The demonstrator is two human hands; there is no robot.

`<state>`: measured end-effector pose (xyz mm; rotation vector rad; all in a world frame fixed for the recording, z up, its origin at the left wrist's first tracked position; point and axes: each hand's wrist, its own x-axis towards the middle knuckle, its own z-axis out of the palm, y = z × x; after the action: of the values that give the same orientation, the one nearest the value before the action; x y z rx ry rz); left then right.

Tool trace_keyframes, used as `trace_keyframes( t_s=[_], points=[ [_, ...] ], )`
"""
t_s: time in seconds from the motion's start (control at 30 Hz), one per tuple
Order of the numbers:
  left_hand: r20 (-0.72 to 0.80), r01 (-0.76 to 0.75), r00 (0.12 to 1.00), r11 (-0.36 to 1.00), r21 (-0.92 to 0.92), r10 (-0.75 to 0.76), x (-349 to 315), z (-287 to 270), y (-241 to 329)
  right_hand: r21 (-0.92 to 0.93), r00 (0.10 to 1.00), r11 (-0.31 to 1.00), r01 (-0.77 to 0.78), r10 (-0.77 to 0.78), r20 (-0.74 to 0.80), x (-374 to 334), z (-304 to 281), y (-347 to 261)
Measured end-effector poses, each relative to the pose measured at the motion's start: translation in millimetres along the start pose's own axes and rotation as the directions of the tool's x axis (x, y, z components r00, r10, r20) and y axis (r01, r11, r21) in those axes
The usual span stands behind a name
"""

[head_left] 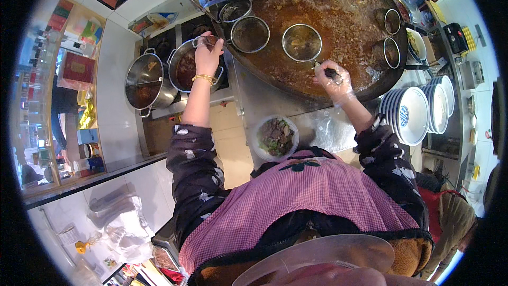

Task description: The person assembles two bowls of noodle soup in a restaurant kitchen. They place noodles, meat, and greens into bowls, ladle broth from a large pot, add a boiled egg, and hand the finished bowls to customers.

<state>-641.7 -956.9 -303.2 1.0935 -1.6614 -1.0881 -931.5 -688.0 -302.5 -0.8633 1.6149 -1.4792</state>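
My left hand (208, 57), with a bracelet at its wrist, is closed around the brown handle of a round wire strainer (250, 34). That strainer sits at the left side of a wide pan (248, 62) of brown broth. In a clear plastic glove, my right hand (337, 89) grips the dark handle of a second strainer (301, 43), whose round basket is at the broth near the pan's middle. A bowl (257, 145) of sliced dark meat and chopped greens stands close to my apron, below the pan's near edge.
More strainers (392, 53) hang at the pan's right side. Stacked white bowls (404, 116) stand to the right. On the left are two metal pots (145, 82), (185, 66) on a stove. A metal rack (211, 1) runs behind the pan. Another person (450, 217) is at the lower right.
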Motion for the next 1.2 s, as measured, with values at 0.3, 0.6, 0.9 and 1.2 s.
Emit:
trace_keyframes(
  t_s=[0.3, 0.6, 0.9, 1.2],
  points=[
    [0.252, 0.345, 0.906, 0.938, 0.030, -0.342, -204.7, -5.4, -12.6, -0.002, 0.974, 0.975, -0.222, 0.222, -0.047, -5.8, 0.2, 14.2],
    [0.591, 0.844, 0.534, 0.349, -0.407, -0.604, -346.2, 11.7, -1.5, 0.088, 0.987, 0.985, -0.148, 0.152, -0.043, -20.7, -8.3, -3.6],
    [0.653, 0.856, 0.517, 0.334, -0.395, -0.553, -345.3, 11.1, -12.1, 0.311, 0.976, 0.935, -0.170, 0.203, -0.077, -27.6, -2.4, -12.8],
    [0.665, 0.882, 0.470, 0.342, -0.325, -0.580, -334.3, 13.0, -2.5, 0.342, 0.929, 0.903, -0.262, 0.332, -0.163, -15.2, 17.4, -0.2]
  ],
)
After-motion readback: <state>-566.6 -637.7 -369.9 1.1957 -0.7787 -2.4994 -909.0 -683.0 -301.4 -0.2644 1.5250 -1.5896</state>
